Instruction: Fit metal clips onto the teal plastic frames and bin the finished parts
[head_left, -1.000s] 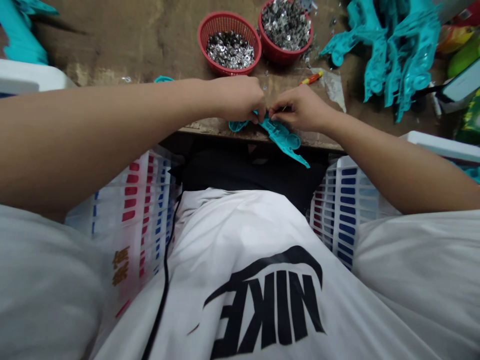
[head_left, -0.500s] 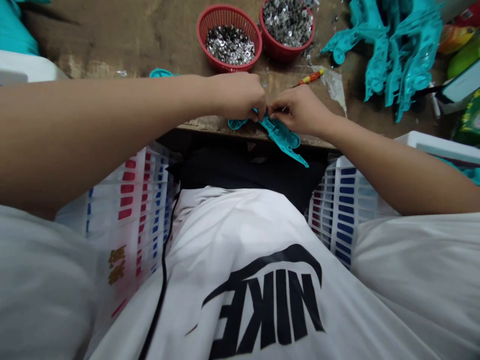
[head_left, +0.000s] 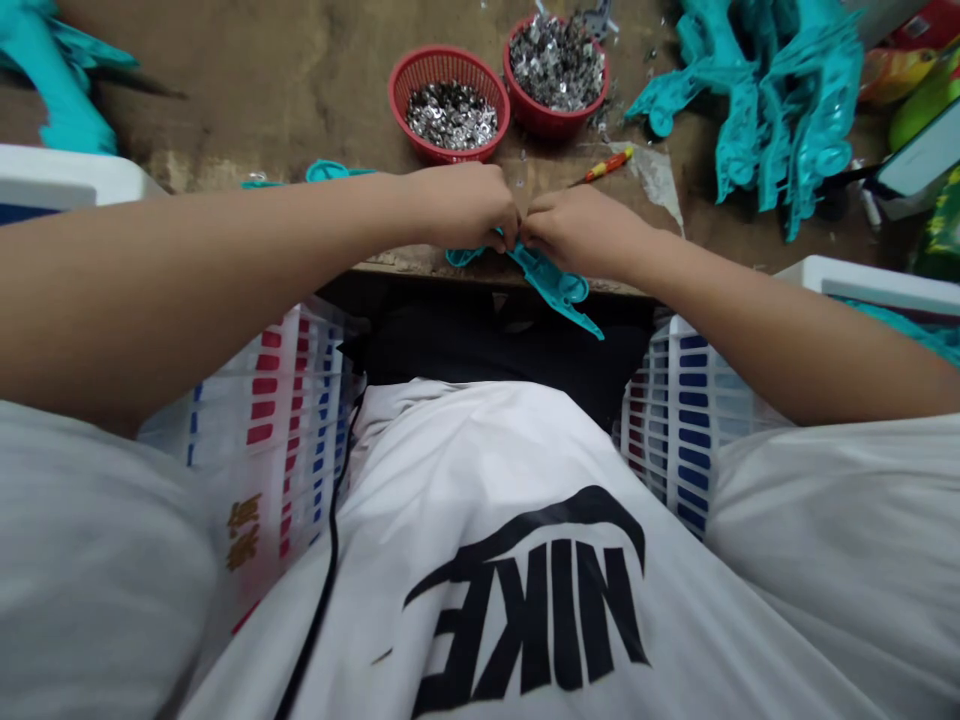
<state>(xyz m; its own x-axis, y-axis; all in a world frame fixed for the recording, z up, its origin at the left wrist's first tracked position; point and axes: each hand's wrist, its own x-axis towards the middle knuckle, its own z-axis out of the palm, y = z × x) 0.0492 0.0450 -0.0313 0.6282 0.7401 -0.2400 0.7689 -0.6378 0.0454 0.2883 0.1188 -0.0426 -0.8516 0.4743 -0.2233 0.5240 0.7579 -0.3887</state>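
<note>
I've got both hands pinched on the flat teal moulded plastic piece (head_left: 551, 283) at the wooden bench edge (head_left: 420, 262): left hand (head_left: 465, 205) and right hand (head_left: 577, 228) knuckle to knuckle. Looks like a fitting step; next needs firm fingertip pressure.

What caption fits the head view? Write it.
Left hand and right hand pinch a teal plastic part at the table edge.

At frame centre, left hand (head_left: 465, 205) and right hand (head_left: 577, 228) pinch a teal plastic part (head_left: 551, 282) at the counter (head_left: 247, 90) edge, below two red baskets (head_left: 448, 100).
</note>
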